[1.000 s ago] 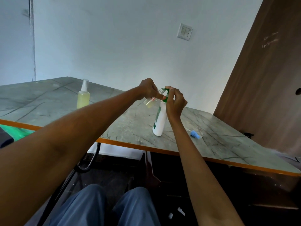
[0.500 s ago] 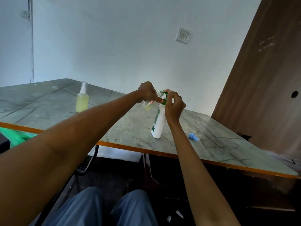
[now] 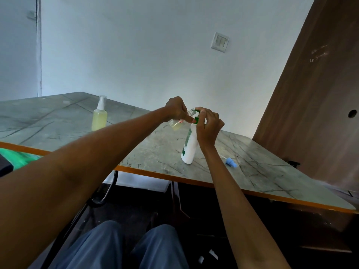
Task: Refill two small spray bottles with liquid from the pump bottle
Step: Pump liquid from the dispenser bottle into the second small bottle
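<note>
Marble-patterned table carries the white pump bottle, steadied upright while the right hand curls over its green pump head. Tilted so its open neck apparently meets the nozzle, a small clear spray bottle sits pinched in the left hand; its blue spray cap lies aside, and a filled spray bottle stands well apart.

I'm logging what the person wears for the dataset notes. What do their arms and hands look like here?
Both forearms are bare, with no sleeves in view. The left hand and right hand wear no gloves, and no rings, watch or bracelet can be seen. Blue trousers cover the knees below.
</note>
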Tool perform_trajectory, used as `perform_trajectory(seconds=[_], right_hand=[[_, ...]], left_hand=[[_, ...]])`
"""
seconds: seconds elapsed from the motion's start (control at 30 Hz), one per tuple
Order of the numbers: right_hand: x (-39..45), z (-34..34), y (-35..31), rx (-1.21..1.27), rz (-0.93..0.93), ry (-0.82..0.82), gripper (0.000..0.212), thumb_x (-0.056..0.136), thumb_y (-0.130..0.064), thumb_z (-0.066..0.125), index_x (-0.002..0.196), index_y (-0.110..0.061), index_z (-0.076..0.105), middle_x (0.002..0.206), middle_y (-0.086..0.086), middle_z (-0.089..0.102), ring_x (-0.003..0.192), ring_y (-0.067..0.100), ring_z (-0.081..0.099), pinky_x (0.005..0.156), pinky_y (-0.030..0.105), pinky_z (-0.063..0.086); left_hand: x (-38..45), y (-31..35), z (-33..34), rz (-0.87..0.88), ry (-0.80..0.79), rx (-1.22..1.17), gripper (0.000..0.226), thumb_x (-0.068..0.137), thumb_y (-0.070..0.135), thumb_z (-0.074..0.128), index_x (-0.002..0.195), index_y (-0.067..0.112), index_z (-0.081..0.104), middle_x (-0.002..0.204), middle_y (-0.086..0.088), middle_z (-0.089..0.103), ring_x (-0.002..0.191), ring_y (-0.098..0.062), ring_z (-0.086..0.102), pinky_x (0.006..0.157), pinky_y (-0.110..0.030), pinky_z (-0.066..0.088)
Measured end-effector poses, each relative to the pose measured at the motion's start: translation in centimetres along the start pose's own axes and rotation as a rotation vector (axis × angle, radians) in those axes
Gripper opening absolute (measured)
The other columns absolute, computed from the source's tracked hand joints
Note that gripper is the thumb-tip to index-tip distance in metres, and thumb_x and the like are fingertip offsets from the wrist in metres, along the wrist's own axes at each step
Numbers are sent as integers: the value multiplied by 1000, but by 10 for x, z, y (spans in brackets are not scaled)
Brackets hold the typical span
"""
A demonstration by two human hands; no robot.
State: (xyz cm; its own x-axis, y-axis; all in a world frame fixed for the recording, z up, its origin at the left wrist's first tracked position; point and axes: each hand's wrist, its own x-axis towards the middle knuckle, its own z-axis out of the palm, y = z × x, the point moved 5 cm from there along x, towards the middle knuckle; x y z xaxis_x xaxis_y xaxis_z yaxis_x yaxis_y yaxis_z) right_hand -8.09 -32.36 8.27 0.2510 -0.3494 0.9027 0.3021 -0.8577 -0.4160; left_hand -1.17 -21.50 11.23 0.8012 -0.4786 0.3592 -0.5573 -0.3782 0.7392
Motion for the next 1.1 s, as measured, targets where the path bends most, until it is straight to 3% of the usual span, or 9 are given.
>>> perform_trajectory(seconds=[0.07, 0.23, 0.37, 0.43, 0.57, 0.67, 0.77, 0.87, 1.1], right_hand=[[3, -1, 0, 0, 2, -20, 51, 86, -34, 24, 90, -17, 72, 96, -4, 73, 92, 16, 60, 82, 33, 31], [3, -1, -1, 6, 13, -23, 38, 90, -24, 34, 95, -16, 71, 99, -3, 72, 94, 17, 60, 83, 29, 28], [-3, 0, -3, 20, 35, -4, 32, 91, -15, 40, 94, -14, 71, 99, -1, 72, 91, 18, 61, 82, 28, 27], [-6, 1, -4, 31, 48, 7, 36, 90, -20, 35, 92, -14, 71, 98, -1, 72, 89, 16, 61, 82, 28, 28], [-5, -2, -6, 72, 15, 22, 45, 86, -28, 29, 88, -14, 72, 95, -1, 73, 87, 17, 64, 83, 37, 38], [-2, -4, -8, 70, 53, -15, 36, 89, -22, 37, 91, -13, 72, 98, -1, 73, 92, 19, 63, 86, 37, 37], [-1, -3, -12, 58, 49, -34, 31, 89, -17, 41, 93, -13, 71, 101, -1, 72, 94, 18, 62, 87, 35, 34], [-4, -2, -9, 57, 40, -32, 36, 90, -24, 36, 95, -14, 70, 103, -2, 71, 94, 15, 62, 86, 32, 32], [-10, 0, -5, 109, 39, 0, 40, 87, -27, 33, 91, -13, 70, 97, 0, 72, 90, 17, 64, 88, 42, 45]], left_hand=[[0, 1, -1, 0, 8, -1, 45, 63, 25, 84, 94, -6, 70, 79, -6, 60, 67, -14, 50, 56, -19, 37], [3, 5, -2, 12, 15, -21, 47, 63, 24, 84, 96, -6, 70, 85, -8, 62, 79, -17, 53, 57, -19, 40], [2, 2, -2, -1, 9, -22, 45, 64, 23, 84, 95, -6, 70, 79, -7, 61, 65, -13, 51, 55, -18, 39], [1, -1, 0, -1, 3, -22, 43, 65, 22, 83, 94, -6, 70, 82, -9, 62, 62, -10, 50, 56, -19, 39], [0, -1, -1, 3, 12, -4, 43, 64, 23, 84, 93, -6, 70, 81, -8, 62, 74, -16, 52, 58, -21, 38], [1, 2, -2, 2, 14, -4, 43, 63, 24, 84, 92, -6, 70, 74, -5, 60, 70, -15, 51, 59, -22, 39], [2, 4, -5, 7, 26, -10, 44, 63, 23, 84, 92, -7, 70, 82, -9, 62, 71, -16, 52, 61, -24, 41], [0, 3, -3, 11, 20, -3, 41, 63, 23, 85, 88, -7, 71, 69, -8, 60, 60, -14, 49, 57, -22, 38], [-1, -2, 0, 21, 20, -5, 40, 63, 24, 85, 87, -5, 72, 63, -3, 57, 56, -9, 46, 57, -21, 37]])
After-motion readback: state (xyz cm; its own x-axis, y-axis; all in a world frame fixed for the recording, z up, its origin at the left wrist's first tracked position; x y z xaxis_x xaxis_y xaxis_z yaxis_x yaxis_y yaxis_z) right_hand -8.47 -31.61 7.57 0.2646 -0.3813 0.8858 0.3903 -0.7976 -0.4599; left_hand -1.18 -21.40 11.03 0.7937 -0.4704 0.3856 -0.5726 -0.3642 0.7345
